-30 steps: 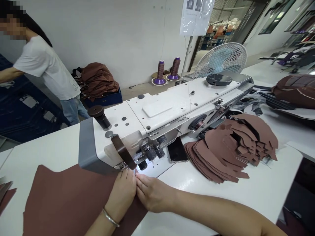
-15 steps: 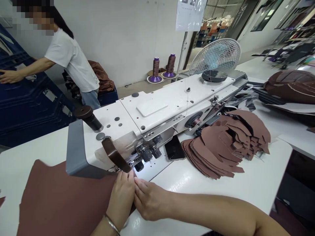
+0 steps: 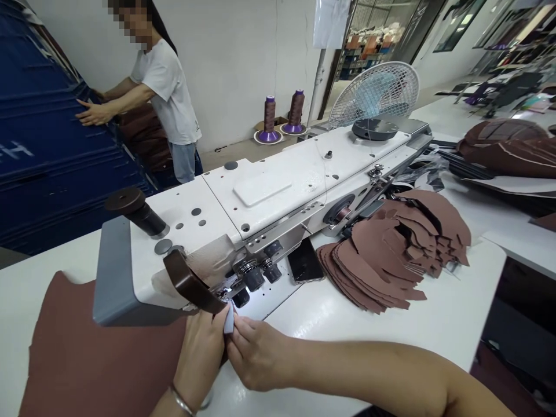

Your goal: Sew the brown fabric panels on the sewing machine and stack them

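A pale strip [image 3: 228, 319], unseen earlier, is now shown at the sewing machine head [image 3: 174, 278]. It is pinched between the curled left hand [image 3: 200, 350] and right hand [image 3: 256, 359].
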The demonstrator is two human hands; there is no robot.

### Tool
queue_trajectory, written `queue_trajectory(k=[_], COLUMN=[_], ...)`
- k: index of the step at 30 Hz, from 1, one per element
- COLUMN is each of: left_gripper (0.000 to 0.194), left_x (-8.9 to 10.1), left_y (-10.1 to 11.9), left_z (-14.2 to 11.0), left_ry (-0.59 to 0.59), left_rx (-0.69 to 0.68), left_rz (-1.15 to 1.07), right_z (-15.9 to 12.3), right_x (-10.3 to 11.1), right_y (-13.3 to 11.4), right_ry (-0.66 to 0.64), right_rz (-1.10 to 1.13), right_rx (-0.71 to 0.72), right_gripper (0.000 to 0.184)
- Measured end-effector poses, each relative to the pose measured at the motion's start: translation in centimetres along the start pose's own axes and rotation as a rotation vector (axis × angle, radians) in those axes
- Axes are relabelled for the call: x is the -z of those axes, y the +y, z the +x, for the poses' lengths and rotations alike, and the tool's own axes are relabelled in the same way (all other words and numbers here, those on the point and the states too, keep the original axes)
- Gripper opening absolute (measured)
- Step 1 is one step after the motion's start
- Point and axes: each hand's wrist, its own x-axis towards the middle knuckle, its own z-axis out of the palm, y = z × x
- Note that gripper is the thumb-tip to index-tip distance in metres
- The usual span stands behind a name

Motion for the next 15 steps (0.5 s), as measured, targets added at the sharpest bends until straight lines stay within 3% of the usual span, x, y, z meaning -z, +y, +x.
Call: queue_trajectory(k=[6,10,15], left_gripper=[0.027,0.023,0.024], left_x=[-0.4,-1.1,-1.4], left_y=[-1.8,-2.4,-2.7], left_z=[0.1,-0.1,-0.1], left_ry=[0.114,0.100,0.047], left_rx=[-0.164,-0.211,-0.266], left_rz=[0.017,0.050,0.104], right_z=[0.1,-0.5,-0.5], right_x=[0.4,1.2,1.1], right_y=[-1.4,-2.9,-3.0], right_ry=[-0.019,-0.025,-0.021], right_rz=[-0.012,-0.033,-0.032], right_rx=[-0.051,-0.051,-0.071], right_gripper=[0.019,0.035,0.035])
